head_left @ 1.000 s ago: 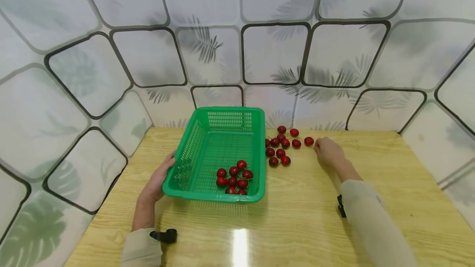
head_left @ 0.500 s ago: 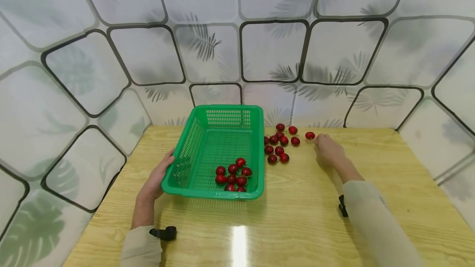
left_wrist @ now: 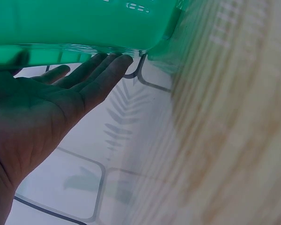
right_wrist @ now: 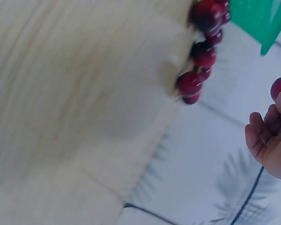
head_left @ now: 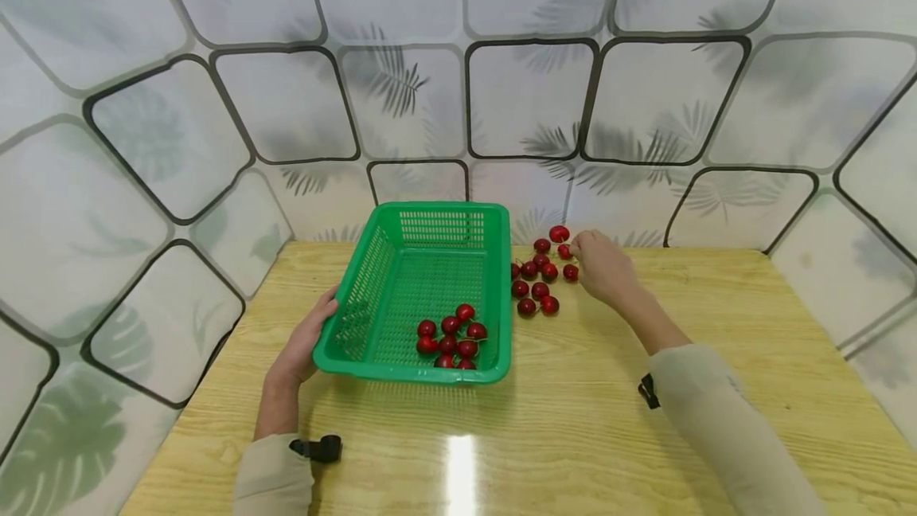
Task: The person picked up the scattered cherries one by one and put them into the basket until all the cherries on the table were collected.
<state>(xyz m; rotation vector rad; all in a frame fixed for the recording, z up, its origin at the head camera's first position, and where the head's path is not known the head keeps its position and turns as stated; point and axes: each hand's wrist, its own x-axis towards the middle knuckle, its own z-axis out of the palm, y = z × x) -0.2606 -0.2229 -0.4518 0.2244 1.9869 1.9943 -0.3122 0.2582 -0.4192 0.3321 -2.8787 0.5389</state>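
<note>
My left hand (head_left: 304,345) lies along the left side of a green plastic basket (head_left: 411,373). In the left wrist view, its fingers (left_wrist: 100,79) stretch fairly straight beneath the basket's rim. Several dark red cherries with stems (head_left: 449,345) sit in the near right part of the basket. My right hand (head_left: 605,269) pinches a cherry (head_left: 559,234) at its fingertips, raised above the table behind the loose cherries. The right wrist view shows this cherry (right_wrist: 279,87) partly cut off at the frame's edge, with the other fingers loosely bent.
Several loose cherries (head_left: 540,291) lie bunched on the wooden table (head_left: 573,420) against the basket's right side. Behind the table rises a pale wall covering (head_left: 530,102) with leaf prints and dark outlines.
My right hand has lifted the cherry from the right of the pile and carried it left, over the pile's far edge. My left hand and the basket stay put.
</note>
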